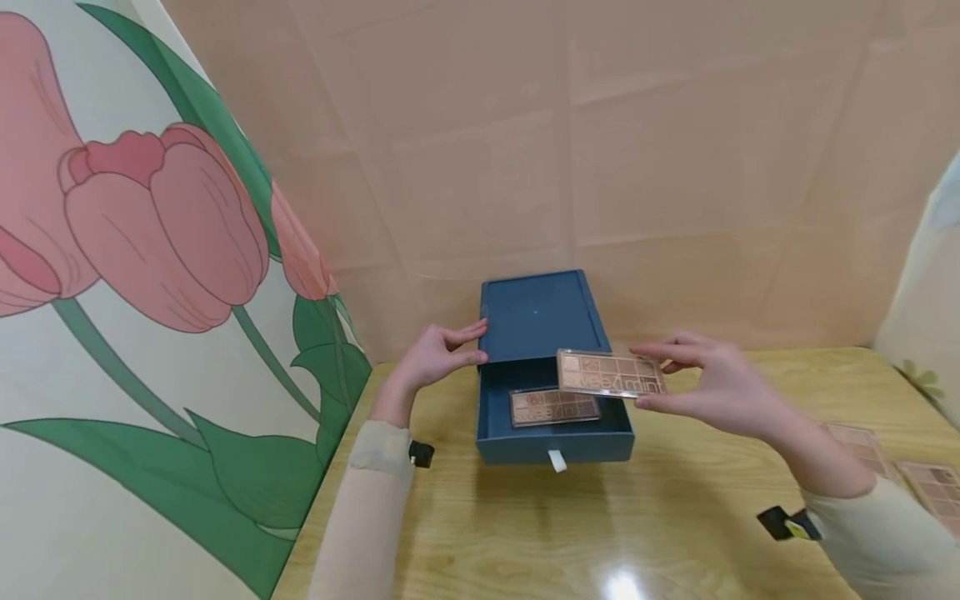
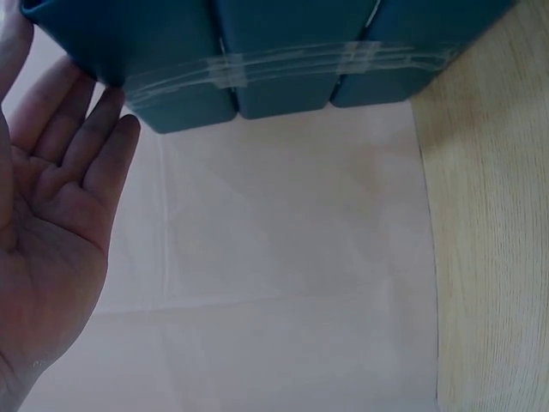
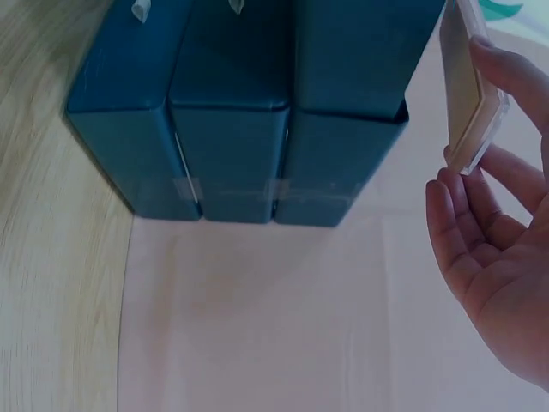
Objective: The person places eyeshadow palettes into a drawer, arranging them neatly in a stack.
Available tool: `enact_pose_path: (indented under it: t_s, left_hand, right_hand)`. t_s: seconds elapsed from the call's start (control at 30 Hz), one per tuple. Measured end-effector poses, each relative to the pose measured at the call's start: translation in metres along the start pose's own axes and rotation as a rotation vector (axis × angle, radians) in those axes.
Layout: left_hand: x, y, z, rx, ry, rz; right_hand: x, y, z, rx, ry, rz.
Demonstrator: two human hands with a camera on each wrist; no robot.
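Observation:
A blue drawer unit [image 1: 542, 312] stands on the table, its top drawer [image 1: 555, 452] pulled out with a white tab at the front. Inside that drawer lies one eyeshadow palette [image 1: 551, 408]. My right hand [image 1: 712, 387] pinches a second eyeshadow palette [image 1: 611, 373] between thumb and fingers, over the drawer's right part. With its fingers fairly straight, my left hand [image 1: 437, 360] touches the unit's left side near the top. The right wrist view shows the held palette edge-on. Clear tape [image 2: 292, 67] runs across the three stacked drawer sections in the left wrist view.
Two more palettes lie on the wooden table at the right, a nearer one [image 1: 933, 492] and another [image 1: 862, 446] partly behind my right forearm. A wall painted with tulips [image 1: 165, 217] rises at the left. Brown paper [image 1: 465, 167] covers the wall behind the unit.

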State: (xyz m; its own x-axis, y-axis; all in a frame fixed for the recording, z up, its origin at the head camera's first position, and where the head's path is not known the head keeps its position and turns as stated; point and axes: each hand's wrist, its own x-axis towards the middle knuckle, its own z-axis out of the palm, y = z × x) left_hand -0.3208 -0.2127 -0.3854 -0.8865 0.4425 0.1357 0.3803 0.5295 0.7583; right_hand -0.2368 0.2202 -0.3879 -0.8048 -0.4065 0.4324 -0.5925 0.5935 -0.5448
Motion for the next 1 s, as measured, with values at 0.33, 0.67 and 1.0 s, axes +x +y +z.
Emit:
enact_pose_path:
  t_s: [0.33, 0.67, 1.0]
  left_hand:
    - [0.002, -0.001, 0.000, 0.004, -0.002, 0.001]
    - [0.002, -0.002, 0.001, 0.025, 0.002, 0.002]
    - [0.001, -0.001, 0.001, 0.001, -0.001, -0.009]
  right_hand:
    - [0.006, -0.001, 0.012, 0.010, 0.017, -0.074]
    - [0.006, -0.006, 0.014, 0.001, 0.025, -0.082]
    - [0.007, -0.011, 0.015, -0.014, 0.014, -0.064]
